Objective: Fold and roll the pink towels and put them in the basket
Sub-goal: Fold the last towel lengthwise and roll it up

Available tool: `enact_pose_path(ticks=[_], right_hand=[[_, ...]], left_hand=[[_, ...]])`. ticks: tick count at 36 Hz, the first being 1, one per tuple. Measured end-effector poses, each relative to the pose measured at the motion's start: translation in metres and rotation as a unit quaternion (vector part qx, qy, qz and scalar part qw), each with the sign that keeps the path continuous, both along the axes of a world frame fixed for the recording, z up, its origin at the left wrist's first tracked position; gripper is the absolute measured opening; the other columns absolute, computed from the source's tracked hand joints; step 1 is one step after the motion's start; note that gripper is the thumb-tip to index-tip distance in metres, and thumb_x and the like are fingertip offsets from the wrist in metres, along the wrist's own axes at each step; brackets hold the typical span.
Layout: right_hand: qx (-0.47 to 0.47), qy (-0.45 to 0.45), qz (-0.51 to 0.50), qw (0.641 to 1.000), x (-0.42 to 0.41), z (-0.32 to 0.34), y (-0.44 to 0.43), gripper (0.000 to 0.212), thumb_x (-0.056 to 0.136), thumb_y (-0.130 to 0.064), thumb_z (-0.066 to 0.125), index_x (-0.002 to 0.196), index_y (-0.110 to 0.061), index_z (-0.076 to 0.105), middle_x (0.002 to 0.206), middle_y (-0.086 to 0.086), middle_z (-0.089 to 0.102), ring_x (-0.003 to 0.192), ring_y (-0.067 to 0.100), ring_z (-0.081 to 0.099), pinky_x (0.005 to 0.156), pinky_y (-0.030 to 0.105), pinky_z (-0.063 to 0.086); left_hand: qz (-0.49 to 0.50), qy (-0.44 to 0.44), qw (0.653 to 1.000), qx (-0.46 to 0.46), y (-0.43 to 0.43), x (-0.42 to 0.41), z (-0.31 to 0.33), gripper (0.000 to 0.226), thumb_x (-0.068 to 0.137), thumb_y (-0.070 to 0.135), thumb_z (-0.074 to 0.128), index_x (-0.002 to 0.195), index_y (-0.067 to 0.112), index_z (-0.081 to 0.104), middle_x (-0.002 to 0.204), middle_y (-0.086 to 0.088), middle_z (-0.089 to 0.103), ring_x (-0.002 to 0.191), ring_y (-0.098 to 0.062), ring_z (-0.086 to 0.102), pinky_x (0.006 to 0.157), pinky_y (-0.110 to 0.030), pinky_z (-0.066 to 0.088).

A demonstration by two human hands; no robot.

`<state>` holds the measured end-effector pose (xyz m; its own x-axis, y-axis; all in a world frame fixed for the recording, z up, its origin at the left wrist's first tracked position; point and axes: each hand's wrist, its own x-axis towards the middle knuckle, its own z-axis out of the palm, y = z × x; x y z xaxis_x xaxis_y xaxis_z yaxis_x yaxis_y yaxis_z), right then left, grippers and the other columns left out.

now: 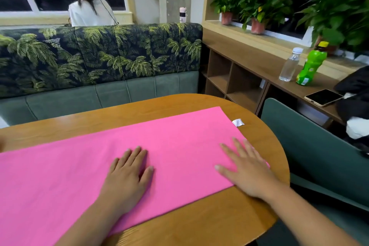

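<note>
A pink towel (79, 166) lies flat as a long strip across the wooden table (179, 104), running from the left edge of view to the table's right end. A small white label (238, 122) sticks out at its far right corner. My left hand (127, 175) presses flat on the middle of the towel, fingers straight. My right hand (245, 168) lies flat on the towel's right end, fingers spread, near the near right corner. No basket is in view.
A green sofa with a palm-print back (99, 56) stands behind the table. A green chair (311, 152) is at the right. The side shelf holds a clear bottle (289, 65), a green bottle (310, 65) and a phone (323, 97). A person (87, 6) sits beyond the sofa.
</note>
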<state>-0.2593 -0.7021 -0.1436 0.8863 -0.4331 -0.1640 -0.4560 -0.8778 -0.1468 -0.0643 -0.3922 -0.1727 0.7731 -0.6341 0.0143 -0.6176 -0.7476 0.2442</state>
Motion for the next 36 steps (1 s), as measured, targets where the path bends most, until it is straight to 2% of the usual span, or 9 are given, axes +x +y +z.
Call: enact_pose_path(ticks=[5,8,11,13,17,25,28,32,36], right_hand=[[0.016,0.011,0.001,1.0,-0.011,0.002,-0.018,0.088,0.085,-0.095,0.008,0.158,-0.052,-0.017,0.168,-0.013,-0.028,0.154,0.014,-0.029,0.128,0.044,-0.007],[0.005,0.01,0.009,1.0,-0.013,0.002,-0.015,0.084,0.092,-0.088,0.008,0.162,-0.047,-0.012,0.171,-0.011,-0.02,0.156,0.013,-0.023,0.129,0.046,-0.008],[-0.014,-0.033,0.029,0.999,-0.021,0.002,-0.003,0.068,0.103,-0.072,0.014,0.165,-0.044,0.005,0.173,-0.015,-0.001,0.159,0.009,-0.008,0.129,0.043,-0.006],[-0.004,-0.077,0.041,0.996,-0.028,0.002,0.01,0.057,0.108,-0.06,0.024,0.163,-0.046,0.021,0.171,-0.021,0.012,0.158,0.005,0.004,0.129,0.038,-0.002],[0.047,-0.133,0.023,0.99,-0.04,-0.003,0.019,0.045,0.109,-0.042,0.039,0.154,-0.051,0.04,0.159,-0.03,0.028,0.15,0.0,0.022,0.126,0.033,0.016],[0.115,-0.174,-0.062,0.976,-0.054,-0.007,-0.015,0.067,0.095,0.005,0.044,0.148,-0.034,0.055,0.156,-0.018,0.039,0.144,0.011,0.037,0.118,0.03,0.034],[0.108,-0.204,-0.068,0.971,-0.053,-0.008,-0.013,0.07,0.088,0.01,0.044,0.141,-0.033,0.061,0.148,-0.018,0.047,0.138,0.011,0.043,0.111,0.031,0.041],[0.069,-0.217,-0.064,0.972,-0.053,-0.008,0.0,0.065,0.089,0.008,0.045,0.13,-0.037,0.067,0.14,-0.021,0.052,0.135,0.008,0.043,0.112,0.038,0.042],[0.107,-0.241,0.037,0.964,-0.048,-0.001,0.041,0.043,0.099,-0.005,0.052,0.122,-0.035,0.072,0.122,-0.028,0.055,0.121,-0.002,0.042,0.111,0.024,0.031]], left_hand=[[-0.011,-0.003,1.0,-0.001,0.001,-0.002,0.003,0.083,0.095,0.076,0.009,0.165,0.031,0.014,0.172,0.011,0.008,0.159,-0.015,0.003,0.129,-0.04,0.007],[-0.041,-0.045,0.998,-0.027,0.003,-0.001,0.004,0.068,0.1,0.066,0.022,0.153,0.03,0.043,0.162,0.01,0.038,0.152,-0.018,0.031,0.124,-0.041,0.025],[-0.136,-0.072,0.984,-0.086,0.0,-0.014,0.004,0.037,0.103,0.052,0.037,0.125,0.033,0.061,0.132,0.017,0.058,0.126,-0.014,0.056,0.108,-0.039,0.044],[-0.189,-0.058,0.974,-0.108,-0.005,-0.038,0.008,0.03,0.103,0.051,0.044,0.119,0.035,0.063,0.128,0.022,0.059,0.12,-0.008,0.056,0.103,-0.038,0.047],[-0.235,-0.058,0.965,-0.101,-0.016,-0.077,0.006,0.039,0.1,0.066,0.043,0.125,0.041,0.058,0.133,0.027,0.053,0.127,-0.001,0.048,0.109,-0.031,0.038],[-0.233,-0.062,0.959,-0.148,-0.014,-0.079,-0.001,0.034,0.102,0.06,0.05,0.12,0.037,0.067,0.128,0.024,0.061,0.121,-0.001,0.056,0.106,-0.035,0.045],[-0.234,-0.102,0.955,-0.153,-0.011,-0.082,-0.001,0.028,0.103,0.055,0.053,0.112,0.034,0.069,0.118,0.021,0.065,0.109,-0.006,0.061,0.096,-0.034,0.051],[-0.238,-0.171,0.942,-0.161,-0.007,-0.092,0.0,0.022,0.101,0.049,0.058,0.1,0.031,0.07,0.103,0.017,0.068,0.094,-0.009,0.063,0.085,-0.027,0.052],[-0.225,-0.201,0.941,-0.154,-0.01,-0.096,0.0,0.026,0.103,0.048,0.052,0.097,0.03,0.07,0.099,0.016,0.069,0.09,-0.01,0.063,0.081,-0.026,0.052]])
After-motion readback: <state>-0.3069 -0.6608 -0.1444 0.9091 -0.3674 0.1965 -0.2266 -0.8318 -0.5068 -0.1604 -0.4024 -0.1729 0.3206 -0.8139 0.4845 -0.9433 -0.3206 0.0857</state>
